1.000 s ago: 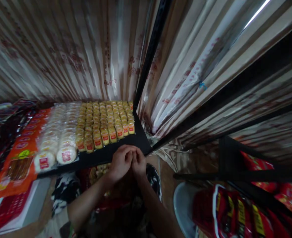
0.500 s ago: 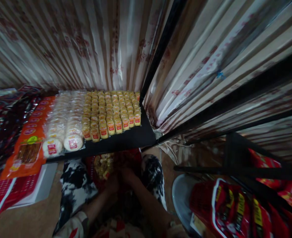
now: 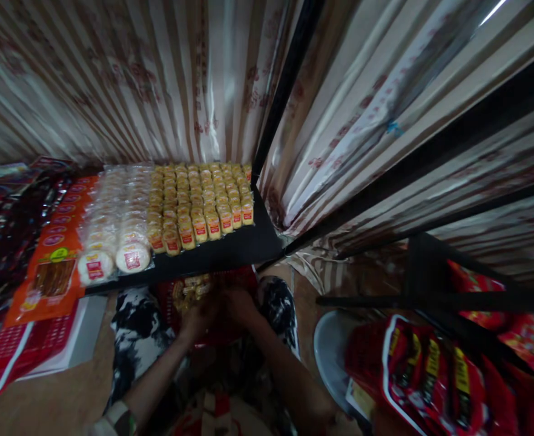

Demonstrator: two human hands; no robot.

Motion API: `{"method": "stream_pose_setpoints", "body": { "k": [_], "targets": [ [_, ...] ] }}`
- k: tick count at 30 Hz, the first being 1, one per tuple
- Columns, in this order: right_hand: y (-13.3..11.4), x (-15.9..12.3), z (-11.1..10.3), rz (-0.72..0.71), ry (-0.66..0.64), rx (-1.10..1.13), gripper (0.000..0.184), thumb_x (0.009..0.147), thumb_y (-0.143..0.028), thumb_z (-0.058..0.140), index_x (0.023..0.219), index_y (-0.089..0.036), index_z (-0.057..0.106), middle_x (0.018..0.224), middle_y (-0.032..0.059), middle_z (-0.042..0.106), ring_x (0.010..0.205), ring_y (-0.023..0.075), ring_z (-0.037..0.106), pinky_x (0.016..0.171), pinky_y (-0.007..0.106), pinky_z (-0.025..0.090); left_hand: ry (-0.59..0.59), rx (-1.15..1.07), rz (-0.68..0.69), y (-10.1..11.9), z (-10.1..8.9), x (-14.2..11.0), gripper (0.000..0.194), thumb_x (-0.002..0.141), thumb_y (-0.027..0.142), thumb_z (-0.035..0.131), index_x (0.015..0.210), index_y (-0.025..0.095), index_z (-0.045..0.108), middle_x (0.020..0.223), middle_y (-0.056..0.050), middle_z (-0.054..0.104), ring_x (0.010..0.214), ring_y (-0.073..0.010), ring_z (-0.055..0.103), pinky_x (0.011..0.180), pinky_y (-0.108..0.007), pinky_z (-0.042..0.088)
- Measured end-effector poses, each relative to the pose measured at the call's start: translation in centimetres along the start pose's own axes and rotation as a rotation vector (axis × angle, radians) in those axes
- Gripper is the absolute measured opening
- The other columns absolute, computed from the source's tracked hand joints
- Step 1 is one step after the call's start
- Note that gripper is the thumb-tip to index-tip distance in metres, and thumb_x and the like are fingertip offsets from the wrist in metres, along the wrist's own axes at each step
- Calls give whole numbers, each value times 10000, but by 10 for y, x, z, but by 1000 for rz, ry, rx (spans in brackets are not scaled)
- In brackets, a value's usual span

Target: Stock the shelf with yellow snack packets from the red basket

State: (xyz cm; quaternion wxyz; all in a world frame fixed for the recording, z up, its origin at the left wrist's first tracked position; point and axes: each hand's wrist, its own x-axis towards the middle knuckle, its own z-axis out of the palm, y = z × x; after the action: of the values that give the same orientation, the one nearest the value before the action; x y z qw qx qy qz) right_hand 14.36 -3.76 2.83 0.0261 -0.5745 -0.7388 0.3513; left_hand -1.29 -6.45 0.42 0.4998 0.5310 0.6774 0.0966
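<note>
A: What is seen nearest?
B: The left hand (image 3: 200, 318) and right hand (image 3: 240, 304) are held at the red basket (image 3: 247, 277); finger closure cannot be told in shadow
A: And the wrapped snacks (image 3: 197, 286)?
B: Some are contained in the basket; rows are arranged on the black shelf (image 3: 230, 249) beyond

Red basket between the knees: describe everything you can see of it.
The red basket looks like plastic, its wall pierced with small holes. It appears upright, low between the black-and-white trouser legs, by the near edge of the black shelf. Yellow wrapped pieces lie in its left part. The left hand and right hand are at it; shadow hides whether they touch it.
</note>
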Motion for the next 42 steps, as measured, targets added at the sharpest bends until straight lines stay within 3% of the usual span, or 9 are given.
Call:
{"method": "stream_pose_setpoints", "body": {
  "k": [3,6,11,17,23,27,32,36,42],
  "targets": [
    [-3,-8,-15,-156,153,69,345,786,-83,454,1046,-183,659,1135,79,635,1102,215,532,1035,385,301,11,-334,51,3,-15,-2,419,667,285,596,1056,132,616,948,-91,698,859,-206,640,710,-268,488],
    [-6,-14,-29,-251,196,183,410,760,-51,456,1118,-165,619,1159,94,616,1087,202,536,973,354,382,29,-554,57,19,-33,-11,426,624,318,611,1000,119,623,849,-72,696,699,-169,631,617,-250,473],
    [-12,-23,-47,-284,220,353,379,739,-61,501,1072,-183,635,1044,73,661,964,180,595,876,311,456,30,-712,74,57,-61,-33,333,589,319,642,874,148,648,724,-13,675,643,-129,602,615,-225,459],
    [-9,-29,-51,-275,234,535,347,764,-235,583,1108,-189,606,1080,65,651,992,207,594,888,341,456,-41,-923,6,91,-71,-42,256,568,232,689,803,145,639,764,-25,686,666,-114,618,664,-216,482],
    [-8,-26,-62,-257,288,760,381,818,-333,537,1178,-210,516,1023,39,667,927,186,618,833,329,480,-46,-774,132,122,-74,-28,298,593,259,737,839,130,629,668,-1,662,591,-81,586,585,-175,454],
    [-9,-18,-78,-236,312,908,313,819,-384,541,1083,-217,532,944,22,669,868,166,627,779,302,492,-28,-652,219,141,-78,-10,229,656,299,694,784,131,606,568,24,608,518,-70,539,510,-170,420],
    [-6,0,-100,-230,410,1027,318,791,-412,569,1040,-214,559,961,32,660,874,161,621,797,291,486,-15,-588,342,171,-86,13,417,630,325,707,991,148,592,622,37,605,545,-88,552,505,-193,435],
    [-5,21,-125,-221,522,1010,350,771,-421,577,1047,-205,573,975,43,660,868,179,630,799,307,501,23,-507,434,203,-96,33,382,593,322,721,916,143,627,631,26,615,552,-98,550,512,-203,445],
    [-2,65,-177,-155,727,863,348,831,-351,463,1142,-209,528,1104,71,628,941,197,615,834,326,507,73,-463,538,269,-117,64,225,686,258,640,879,142,642,743,-19,666,626,-121,600,577,-216,482]
  ]
}}
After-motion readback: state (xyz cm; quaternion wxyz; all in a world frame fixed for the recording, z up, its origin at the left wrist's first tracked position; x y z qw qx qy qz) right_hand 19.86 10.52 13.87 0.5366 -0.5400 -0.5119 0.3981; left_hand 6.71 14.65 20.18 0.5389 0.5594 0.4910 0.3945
